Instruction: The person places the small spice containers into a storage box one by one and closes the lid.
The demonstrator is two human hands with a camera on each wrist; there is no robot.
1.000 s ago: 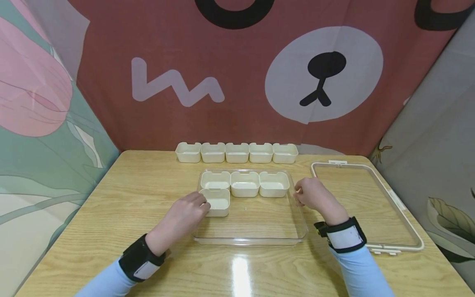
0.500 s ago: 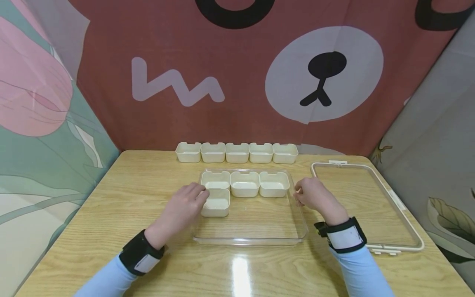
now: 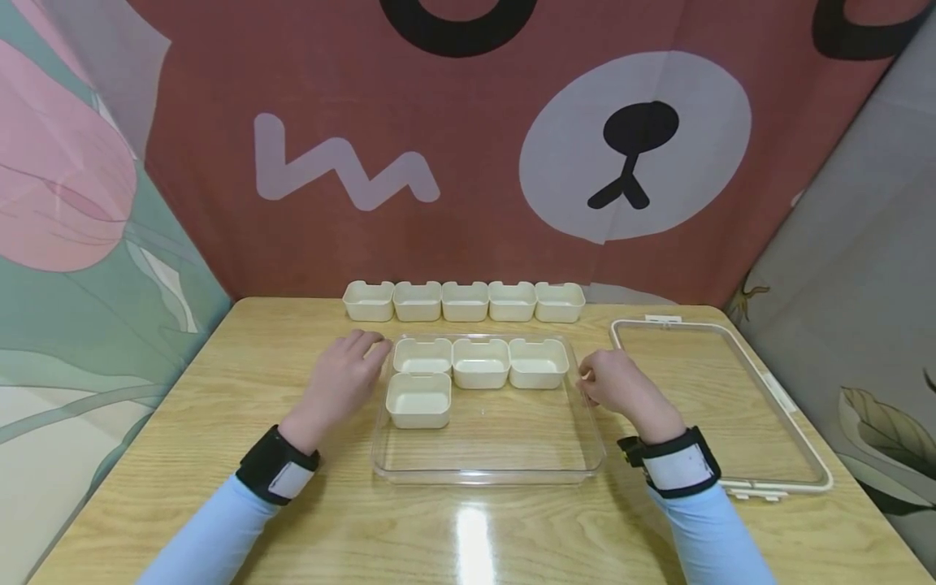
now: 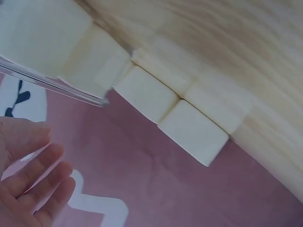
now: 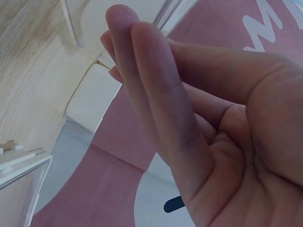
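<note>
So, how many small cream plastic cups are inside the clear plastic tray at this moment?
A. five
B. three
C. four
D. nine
C: the clear plastic tray holds four small cream plastic cups, three in its back row and one in front of them at the left; the other five stand in a row on the table behind it.

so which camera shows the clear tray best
The head view: the whole clear tray shows, with four cream bins inside. The left wrist view catches only one edge of it. In the right wrist view fingers fill the frame; the tray can't be made out for sure.
</note>
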